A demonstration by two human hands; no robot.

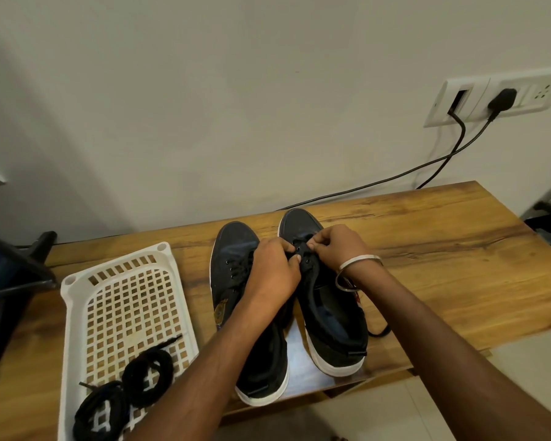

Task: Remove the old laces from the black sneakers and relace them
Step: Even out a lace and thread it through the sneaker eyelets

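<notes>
Black lace [300, 249] pinched by our left hand [272, 270] and right hand [334, 246]; yanking could jam it in the right sneaker's [328, 313] eyelets.

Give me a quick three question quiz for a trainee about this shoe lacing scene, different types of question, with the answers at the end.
1. True or false: both hands are working on the right sneaker.
2. Where do the two coiled laces lie? A) in the white basket B) inside the left sneaker C) on the floor
3. Fill in: a loose lace end trails onto the wooden ____ beside the right sneaker.

Key
1. True: the left hand and right hand pinch the lace at its eyelets.
2. A
3. table
</notes>
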